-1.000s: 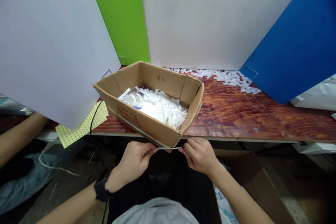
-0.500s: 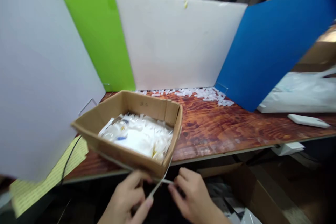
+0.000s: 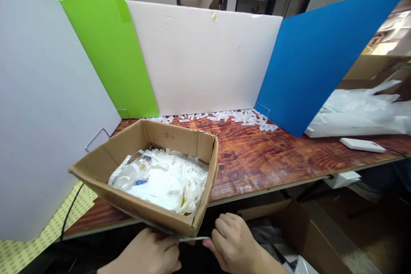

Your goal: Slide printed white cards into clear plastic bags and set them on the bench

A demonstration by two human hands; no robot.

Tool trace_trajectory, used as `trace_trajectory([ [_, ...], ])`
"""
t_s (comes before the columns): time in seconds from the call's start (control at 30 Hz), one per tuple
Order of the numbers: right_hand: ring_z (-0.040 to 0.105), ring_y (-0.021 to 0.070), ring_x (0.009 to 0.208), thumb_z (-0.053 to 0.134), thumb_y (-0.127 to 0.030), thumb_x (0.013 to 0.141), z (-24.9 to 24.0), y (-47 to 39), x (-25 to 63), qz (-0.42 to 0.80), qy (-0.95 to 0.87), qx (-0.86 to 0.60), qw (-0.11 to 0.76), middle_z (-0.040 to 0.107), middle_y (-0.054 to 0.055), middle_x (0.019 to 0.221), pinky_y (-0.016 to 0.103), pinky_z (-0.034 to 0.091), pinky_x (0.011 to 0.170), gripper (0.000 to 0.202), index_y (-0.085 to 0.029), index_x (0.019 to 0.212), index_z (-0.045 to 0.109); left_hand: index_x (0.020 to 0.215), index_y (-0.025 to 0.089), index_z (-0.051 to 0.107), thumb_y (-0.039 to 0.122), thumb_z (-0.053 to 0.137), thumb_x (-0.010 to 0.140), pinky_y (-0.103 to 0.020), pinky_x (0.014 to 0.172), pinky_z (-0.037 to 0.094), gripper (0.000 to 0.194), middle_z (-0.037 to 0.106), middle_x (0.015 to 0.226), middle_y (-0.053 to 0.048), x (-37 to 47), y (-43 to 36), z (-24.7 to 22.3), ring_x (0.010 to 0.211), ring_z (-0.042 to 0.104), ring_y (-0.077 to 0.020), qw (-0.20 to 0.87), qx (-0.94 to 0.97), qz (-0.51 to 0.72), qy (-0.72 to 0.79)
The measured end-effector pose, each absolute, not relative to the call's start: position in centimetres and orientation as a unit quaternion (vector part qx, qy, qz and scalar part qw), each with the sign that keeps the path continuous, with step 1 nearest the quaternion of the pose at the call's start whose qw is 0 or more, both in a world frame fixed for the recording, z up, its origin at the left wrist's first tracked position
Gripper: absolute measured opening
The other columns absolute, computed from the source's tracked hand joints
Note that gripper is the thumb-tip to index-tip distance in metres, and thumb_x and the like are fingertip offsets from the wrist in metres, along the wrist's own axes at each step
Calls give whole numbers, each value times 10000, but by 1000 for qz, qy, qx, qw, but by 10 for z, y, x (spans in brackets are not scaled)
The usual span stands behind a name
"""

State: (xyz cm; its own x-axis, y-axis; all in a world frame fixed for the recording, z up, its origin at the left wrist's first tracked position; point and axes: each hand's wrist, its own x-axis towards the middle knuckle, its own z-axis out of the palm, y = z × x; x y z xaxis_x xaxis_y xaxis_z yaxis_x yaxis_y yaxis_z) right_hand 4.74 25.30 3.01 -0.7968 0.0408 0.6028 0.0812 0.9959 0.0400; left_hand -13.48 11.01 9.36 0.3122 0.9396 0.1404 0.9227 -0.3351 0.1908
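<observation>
An open cardboard box [image 3: 183, 142] juts over the table's front edge, filled with white strips, clear plastic and a bit of blue. Around its outer wall runs a thin pale string [image 3: 194, 238], which stretches taut below the near corner between my two hands. My left hand [image 3: 157, 250] is closed on one side of it, close under the box's front wall. On the other side my right hand [image 3: 233, 242] makes a fist around the string, thumb toward the box corner. Both string ends are hidden in the fingers.
White, green and blue panels [image 3: 205, 60] stand around the wooden table [image 3: 257, 162]. Many small white pieces [image 3: 247, 117] lie along the back. A white flat device [image 3: 362, 144] and plastic bags [image 3: 362, 111] are at right. Below stands another open carton [image 3: 298, 231].
The crossed string at the box corner is now one straight, taut line. My left hand has turned over, knuckles up, and my right fingers have curled tighter. The view has shifted slightly.
</observation>
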Motion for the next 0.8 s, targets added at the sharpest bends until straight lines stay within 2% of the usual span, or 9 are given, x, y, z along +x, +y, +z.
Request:
trace_trajectory([
  [0.17, 383, 134, 500, 434, -206, 863, 42, 262, 50, -10, -952, -50, 303, 450, 8, 528, 293, 227, 487, 318, -175, 549, 465, 703, 200, 575, 163, 446, 849, -221, 604, 471, 199, 665, 681, -26, -130, 112, 108, 614, 599, -148, 7, 801, 134, 583],
  [0.3, 435, 133, 559, 448, -186, 857, 51, 256, 52, 122, -943, -111, 288, 466, 16, 616, 269, 310, 491, 231, -166, 642, 531, 704, 211, 589, 193, 512, 825, -226, 710, 500, 145, 708, 840, -18, -129, 111, 101, 752, 627, -151, -27, 808, 198, 555],
  [0.37, 495, 139, 667, 443, -167, 861, 52, 249, 52, 206, -920, -157, 294, 508, 53, 780, 262, 396, 556, 167, -161, 759, 576, 658, 202, 590, 144, 559, 785, -252, 799, 490, 143, 697, 970, -44, -127, 106, 95, 892, 612, -177, -59, 790, 223, 568],
  [0.43, 525, 166, 848, 449, -153, 859, 50, 243, 51, 258, -895, -193, 309, 490, 100, 1041, 299, 454, 706, 146, -172, 824, 589, 648, 187, 599, 92, 566, 760, -282, 869, 469, 151, 663, 1063, -82, -122, 100, 90, 1014, 569, -206, -78, 752, 244, 608],
  [0.53, 452, 226, 1094, 487, -148, 840, 45, 237, 48, 282, -883, -196, 319, 379, 103, 1266, 384, 413, 907, 111, -191, 868, 585, 642, 183, 605, 90, 552, 758, -298, 911, 452, 158, 636, 1103, -96, -113, 94, 87, 1078, 533, -218, -57, 719, 255, 645],
  [0.67, 463, 235, 1077, 526, -137, 811, 38, 237, 43, 275, -884, -172, 337, 495, 110, 1132, 417, 424, 901, 203, -190, 1007, 529, 687, 182, 604, 119, 513, 775, -346, 898, 466, 141, 633, 1066, -101, -104, 95, 83, 1031, 555, -229, 30, 697, 247, 672],
  [0.8, 476, 254, 1032, 572, -169, 778, 28, 235, 39, 251, -906, -142, 309, 567, 88, 985, 455, 423, 875, 227, -181, 995, 508, 803, 175, 585, 150, 426, 828, -368, 797, 493, 162, 641, 880, -84, -100, 103, 66, 866, 589, -214, 136, 647, 228, 715],
])
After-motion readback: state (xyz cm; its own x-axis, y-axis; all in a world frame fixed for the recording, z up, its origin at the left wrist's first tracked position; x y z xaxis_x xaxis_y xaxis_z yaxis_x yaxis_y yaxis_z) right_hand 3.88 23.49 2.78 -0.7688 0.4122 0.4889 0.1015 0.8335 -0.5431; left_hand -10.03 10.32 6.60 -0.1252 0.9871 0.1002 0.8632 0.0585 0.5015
